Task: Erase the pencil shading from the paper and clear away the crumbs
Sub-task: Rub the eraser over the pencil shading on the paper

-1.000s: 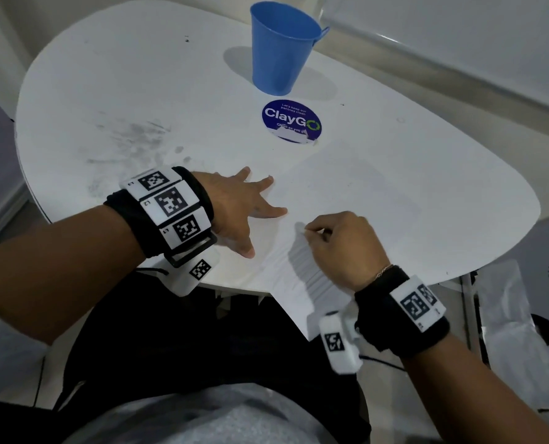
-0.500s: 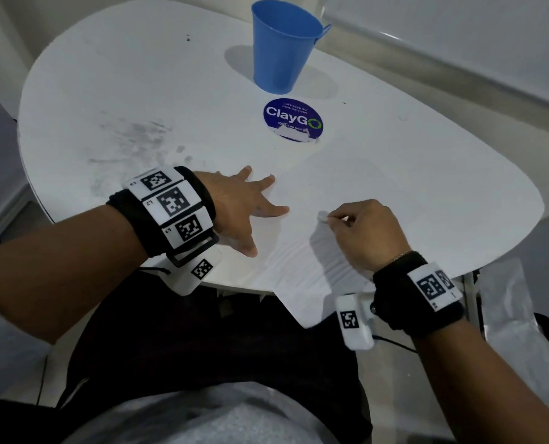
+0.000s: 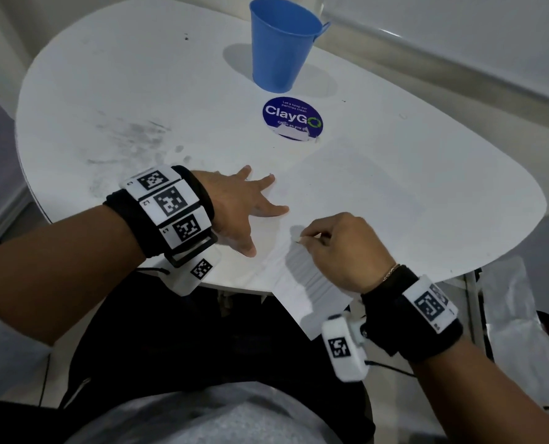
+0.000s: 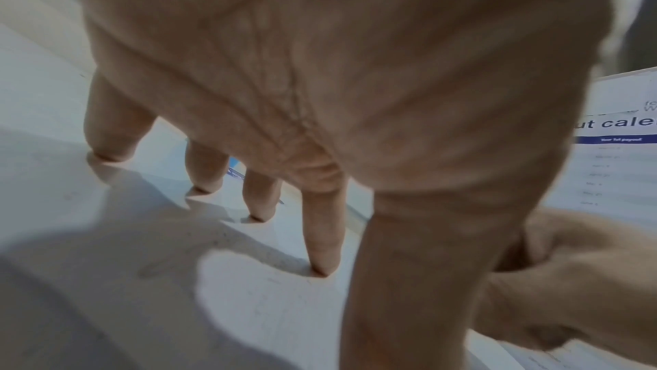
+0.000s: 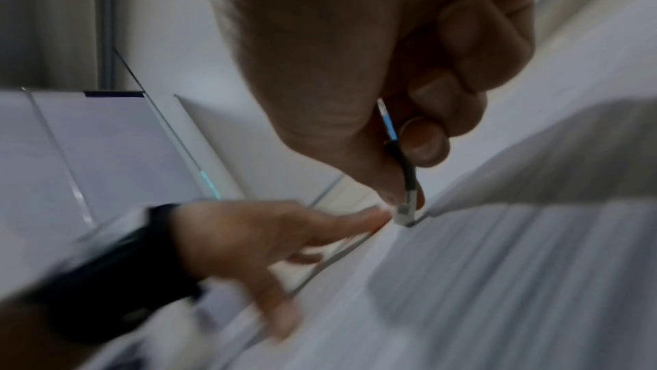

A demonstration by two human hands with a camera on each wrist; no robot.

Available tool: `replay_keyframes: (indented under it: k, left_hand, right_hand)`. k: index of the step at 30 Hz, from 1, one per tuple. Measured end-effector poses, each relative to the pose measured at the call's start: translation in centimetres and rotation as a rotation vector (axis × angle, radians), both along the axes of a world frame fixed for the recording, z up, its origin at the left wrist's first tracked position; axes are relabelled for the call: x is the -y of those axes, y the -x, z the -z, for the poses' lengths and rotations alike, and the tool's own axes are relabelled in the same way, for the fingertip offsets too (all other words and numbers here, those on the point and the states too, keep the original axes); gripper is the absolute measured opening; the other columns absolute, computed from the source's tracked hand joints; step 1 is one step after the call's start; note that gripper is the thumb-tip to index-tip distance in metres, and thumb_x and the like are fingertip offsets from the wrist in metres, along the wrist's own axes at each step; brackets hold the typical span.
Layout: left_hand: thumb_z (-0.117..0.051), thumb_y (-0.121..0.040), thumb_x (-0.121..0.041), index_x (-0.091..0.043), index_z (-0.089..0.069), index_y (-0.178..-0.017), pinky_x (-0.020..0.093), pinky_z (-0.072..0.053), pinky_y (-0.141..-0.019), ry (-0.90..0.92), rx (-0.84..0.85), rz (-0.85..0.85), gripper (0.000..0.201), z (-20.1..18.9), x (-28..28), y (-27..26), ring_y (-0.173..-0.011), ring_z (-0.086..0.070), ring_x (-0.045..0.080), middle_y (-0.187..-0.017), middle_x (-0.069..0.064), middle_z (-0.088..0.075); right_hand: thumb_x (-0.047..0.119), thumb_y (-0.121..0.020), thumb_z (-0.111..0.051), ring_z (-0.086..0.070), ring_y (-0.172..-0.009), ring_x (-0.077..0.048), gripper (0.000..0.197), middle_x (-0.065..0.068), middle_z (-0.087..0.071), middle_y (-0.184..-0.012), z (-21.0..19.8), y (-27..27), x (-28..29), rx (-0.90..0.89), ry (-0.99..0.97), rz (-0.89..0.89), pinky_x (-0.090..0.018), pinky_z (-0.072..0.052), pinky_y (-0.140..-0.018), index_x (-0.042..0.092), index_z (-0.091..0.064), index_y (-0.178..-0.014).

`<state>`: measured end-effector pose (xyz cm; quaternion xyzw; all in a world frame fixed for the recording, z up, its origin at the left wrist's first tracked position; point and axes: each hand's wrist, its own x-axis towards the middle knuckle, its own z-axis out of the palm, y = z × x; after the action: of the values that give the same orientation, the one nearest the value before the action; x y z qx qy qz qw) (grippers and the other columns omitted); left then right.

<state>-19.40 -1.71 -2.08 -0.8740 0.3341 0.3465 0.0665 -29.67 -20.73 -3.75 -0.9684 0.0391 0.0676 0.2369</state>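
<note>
the left hand [image 3: 237,206] lies flat with spread, straight fingers on the left part of the paper [image 3: 356,187], in the middle of the head view, holding nothing. just right of it the right hand [image 3: 340,248] has its fingers curled, pinching a small eraser [image 3: 297,240] whose white tip touches the paper; the right wrist view shows the eraser [image 5: 405,202] as a thin piece with a black and blue sleeve. the paper lies across the lower centre of the white table [image 3: 138,84], its near corner hanging past the edge. at the top centre stands a blue cup [image 3: 281,46], upright; its inside is hidden. below it sits a round blue sticker [image 3: 292,118]. grey smudges [image 3: 135,136] mark the table at the left.
</note>
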Motion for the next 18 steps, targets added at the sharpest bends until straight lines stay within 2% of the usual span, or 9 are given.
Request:
replay_keyframes:
  k: [3,5,8,10,13,16,18]
  left_hand:
    - [-0.065,-0.089,-0.056,-0.06,0.002,-0.152,0.058,-0.004,-0.124,0.002,0.015,-0.001,0.092,0.0,0.0,0.2,-0.151,0.027,0.021,-0.164,-0.013,0.028]
    - [-0.064,-0.09,-0.056,-0.059,0.002,-0.152,0.058,-0.002,-0.124,0.001,0.017,0.006,0.092,-0.1,0.1,0.2,-0.151,0.027,0.021,-0.164,-0.012,0.028]
    - [-0.066,-0.09,-0.054,-0.06,0.002,-0.152,0.058,-0.002,-0.124,0.007,0.004,0.0,0.092,0.0,0.0,0.0,-0.151,0.028,0.021,-0.164,-0.012,0.028]
    - [-0.066,-0.089,-0.055,-0.06,0.002,-0.152,0.059,-0.004,-0.124,0.009,0.002,-0.006,0.093,0.1,0.0,0.0,-0.151,0.028,0.021,-0.163,-0.013,0.028]
    - [-0.066,-0.089,-0.056,-0.06,0.003,-0.152,0.06,-0.003,-0.124,0.009,0.002,-0.003,0.093,0.2,0.0,-0.1,-0.151,0.028,0.022,-0.164,-0.012,0.028]
    - [-0.067,-0.089,-0.053,-0.06,0.001,-0.152,0.058,-0.001,-0.124,0.016,-0.007,-0.004,0.094,0.1,-0.1,-0.1,-0.151,0.028,0.021,-0.164,-0.012,0.028]
    - [-0.067,-0.089,-0.053,-0.06,0.001,-0.152,0.058,-0.001,-0.124,0.022,-0.008,-0.013,0.093,0.0,-0.1,0.0,-0.151,0.028,0.021,-0.164,-0.013,0.028]
  right_hand:
    - [0.025,-0.091,-0.064,-0.067,-0.074,-0.018,0.014,0.013,-0.066,-0.069,-0.1,-1.2,1.9,0.072,0.014,0.162,-0.026,-0.049,-0.068,0.025,-0.077,-0.084]
    - [0.023,-0.091,-0.062,-0.066,-0.071,-0.019,0.015,0.011,-0.064,-0.066,0.0,-0.8,1.5,0.074,0.035,0.14,-0.027,-0.05,-0.067,0.024,-0.076,-0.085]
    - [0.023,-0.092,-0.062,-0.064,-0.07,-0.017,0.015,0.011,-0.065,-0.068,-0.2,0.4,-0.2,0.022,0.016,0.001,-0.028,-0.051,-0.07,0.023,-0.076,-0.088]
    - [0.027,-0.092,-0.064,-0.065,-0.072,-0.014,0.014,0.01,-0.069,-0.074,-0.1,-0.6,1.2,0.016,0.008,0.068,-0.027,-0.05,-0.071,0.026,-0.077,-0.086]
    - [0.027,-0.091,-0.064,-0.065,-0.071,-0.015,0.014,0.012,-0.067,-0.07,0.0,-1.3,2.5,0.077,0.011,0.189,-0.026,-0.049,-0.068,0.027,-0.075,-0.082]
    - [0.024,-0.091,-0.063,-0.058,-0.06,-0.009,0.014,0.015,-0.06,-0.059,0.2,0.1,0.2,0.032,0.004,0.029,-0.025,-0.046,-0.063,0.023,-0.076,-0.085]
    - [0.026,-0.092,-0.064,-0.06,-0.063,-0.007,0.014,0.016,-0.064,-0.066,0.1,0.1,0.1,0.001,-0.001,0.001,-0.024,-0.047,-0.065,0.024,-0.077,-0.087]
